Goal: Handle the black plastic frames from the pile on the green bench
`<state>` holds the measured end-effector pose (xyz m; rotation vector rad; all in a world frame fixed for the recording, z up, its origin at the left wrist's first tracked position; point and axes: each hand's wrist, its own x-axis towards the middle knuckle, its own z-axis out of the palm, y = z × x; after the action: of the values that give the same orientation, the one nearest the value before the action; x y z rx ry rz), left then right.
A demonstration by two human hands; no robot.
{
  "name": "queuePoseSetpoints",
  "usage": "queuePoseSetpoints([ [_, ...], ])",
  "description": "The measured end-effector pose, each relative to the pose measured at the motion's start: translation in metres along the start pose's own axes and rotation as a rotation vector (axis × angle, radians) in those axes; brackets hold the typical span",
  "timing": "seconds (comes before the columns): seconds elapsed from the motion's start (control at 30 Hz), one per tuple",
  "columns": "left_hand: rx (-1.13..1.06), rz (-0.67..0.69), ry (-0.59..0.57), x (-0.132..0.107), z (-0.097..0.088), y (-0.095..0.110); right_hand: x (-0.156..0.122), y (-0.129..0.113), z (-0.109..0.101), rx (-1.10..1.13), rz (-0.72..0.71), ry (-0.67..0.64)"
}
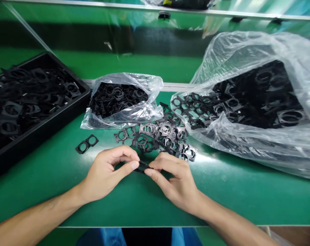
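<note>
Between my two hands, just above the green tabletop, is a small black plastic part, seen nearly edge-on. My left hand pinches its left end between thumb and forefinger. The thumb and fingers of my right hand close on its right end. The fingertips hide much of the part, so its full shape does not show. Right behind the hands lies a loose pile of black frames with round openings. Off to the left of my left hand, a pair of joined black ring frames lies flat on the table.
At the left stands a black tray heaped with black frames. A clear plastic bag of black rings is at the back middle. On the right a larger clear bag spills frames. A metal rail edges the green table.
</note>
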<state>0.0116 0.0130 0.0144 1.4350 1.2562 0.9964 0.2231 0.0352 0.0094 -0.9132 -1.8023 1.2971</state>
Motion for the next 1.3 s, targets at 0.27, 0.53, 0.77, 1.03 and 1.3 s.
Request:
queuePoseSetpoints([
  [0.27, 0.327, 0.471, 0.010, 0.002, -0.006, -0.010, 0.010, -0.003, -0.002, 0.603, 0.513, -0.081],
  [0.53, 0.338, 0.547, 0.056, 0.001, -0.005, -0.011, 0.007, -0.002, -0.001, 0.378, 0.417, -0.061],
  [0.77, 0.266, 0.392, 0.054, 0.002, -0.003, -0.010, 0.001, -0.004, -0.004, -0.065, -0.085, 0.038],
  [1.03, 0.136, 0.327, 0.024, 0.000, -0.003, -0.013, 0.001, -0.001, -0.003, -0.026, -0.018, 0.089],
  [1.3, 0.028, 0.110, 0.001, 0.001, -0.002, -0.009, 0.001, -0.004, -0.005, 0.146, 0.105, 0.041],
])
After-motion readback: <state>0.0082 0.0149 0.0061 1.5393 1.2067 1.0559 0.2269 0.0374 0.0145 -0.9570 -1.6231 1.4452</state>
